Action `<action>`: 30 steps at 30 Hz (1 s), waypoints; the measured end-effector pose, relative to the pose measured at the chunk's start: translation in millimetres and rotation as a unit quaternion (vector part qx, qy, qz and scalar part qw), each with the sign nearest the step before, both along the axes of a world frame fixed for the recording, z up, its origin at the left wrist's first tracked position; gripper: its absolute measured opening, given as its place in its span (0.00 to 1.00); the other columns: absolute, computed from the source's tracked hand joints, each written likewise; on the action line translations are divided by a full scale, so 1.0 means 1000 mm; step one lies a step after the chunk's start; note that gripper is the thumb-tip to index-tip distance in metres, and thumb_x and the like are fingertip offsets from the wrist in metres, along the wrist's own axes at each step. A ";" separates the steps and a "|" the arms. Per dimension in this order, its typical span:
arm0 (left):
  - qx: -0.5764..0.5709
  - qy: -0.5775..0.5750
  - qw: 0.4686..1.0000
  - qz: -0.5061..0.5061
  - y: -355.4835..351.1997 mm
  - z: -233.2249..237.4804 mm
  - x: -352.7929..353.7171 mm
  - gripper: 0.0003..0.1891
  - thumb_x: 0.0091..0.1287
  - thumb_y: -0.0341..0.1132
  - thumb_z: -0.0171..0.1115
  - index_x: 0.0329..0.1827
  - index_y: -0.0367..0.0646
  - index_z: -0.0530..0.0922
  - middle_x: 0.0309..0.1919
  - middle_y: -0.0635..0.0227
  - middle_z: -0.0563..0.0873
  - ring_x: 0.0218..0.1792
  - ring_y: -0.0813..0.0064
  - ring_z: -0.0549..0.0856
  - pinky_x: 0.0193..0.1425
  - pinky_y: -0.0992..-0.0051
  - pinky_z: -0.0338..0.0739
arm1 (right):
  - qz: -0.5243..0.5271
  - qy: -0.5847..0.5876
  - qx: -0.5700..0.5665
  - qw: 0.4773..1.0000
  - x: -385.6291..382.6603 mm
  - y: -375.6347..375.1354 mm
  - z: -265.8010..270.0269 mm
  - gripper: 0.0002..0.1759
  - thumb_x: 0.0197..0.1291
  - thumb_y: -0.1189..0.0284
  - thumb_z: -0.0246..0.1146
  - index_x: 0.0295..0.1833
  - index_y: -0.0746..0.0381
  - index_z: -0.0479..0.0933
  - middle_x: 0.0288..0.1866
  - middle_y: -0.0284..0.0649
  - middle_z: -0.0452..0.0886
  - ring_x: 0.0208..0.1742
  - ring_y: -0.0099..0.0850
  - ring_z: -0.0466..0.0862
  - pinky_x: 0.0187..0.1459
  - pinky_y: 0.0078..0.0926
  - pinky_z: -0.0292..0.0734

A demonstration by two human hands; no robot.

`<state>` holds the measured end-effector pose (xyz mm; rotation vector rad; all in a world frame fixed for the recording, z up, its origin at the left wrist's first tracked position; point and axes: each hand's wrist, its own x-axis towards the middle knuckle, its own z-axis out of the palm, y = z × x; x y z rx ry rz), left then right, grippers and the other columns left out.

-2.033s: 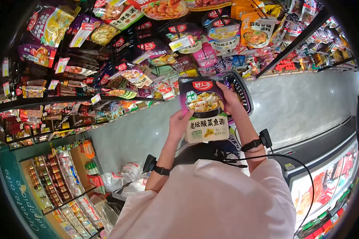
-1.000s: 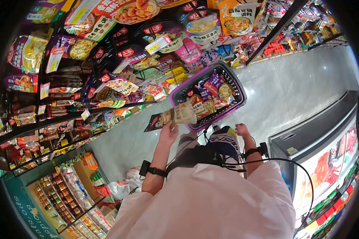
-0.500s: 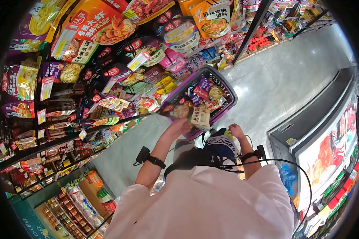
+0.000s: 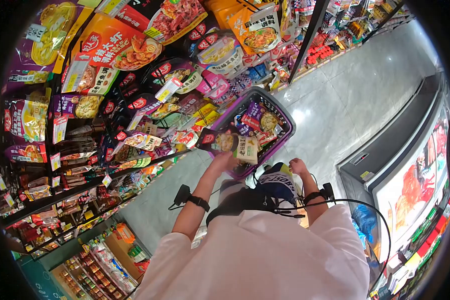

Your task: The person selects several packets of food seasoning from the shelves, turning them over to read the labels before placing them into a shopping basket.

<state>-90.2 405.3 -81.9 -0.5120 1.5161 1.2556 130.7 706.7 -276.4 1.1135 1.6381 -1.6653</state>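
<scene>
My left hand (image 4: 225, 162) grips the lower edge of a dark and cream seasoning packet (image 4: 228, 142), fingers mostly hidden at its near side. The packet has a food picture on its front and overlaps the near end of a shopping basket (image 4: 291, 120). This basket is black with a purple rim, and inside lie purple and red food packets (image 4: 259, 117). My right hand (image 4: 298, 166) hangs apart from the basket, right of its near end, with fingers curled in and nothing visible in them.
Shelves of hanging seasoning pouches (image 4: 115, 42) fill the left, with price tags (image 4: 169, 90) sticking out. A grey chest freezer (image 4: 355, 160) stands on the right. Grey floor tiles (image 4: 330, 100) run between them. A black cable (image 4: 370, 204) loops near my right arm.
The packet in my left hand has shifted slightly left, and its front now shows more plainly. My right hand stays beside my leg, still curled. The whole view has shifted a little.
</scene>
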 end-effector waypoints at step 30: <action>-0.161 0.285 0.939 -0.107 -0.012 -0.053 -0.033 0.20 0.60 0.45 0.55 0.28 0.33 0.79 0.22 0.61 0.81 0.26 0.71 0.80 0.31 0.70 0.72 | 0.007 0.018 0.019 1.000 -0.016 -0.009 0.010 0.17 0.58 0.68 0.52 0.46 0.70 0.73 0.33 0.44 0.81 0.27 0.31 0.82 0.27 0.27 0.76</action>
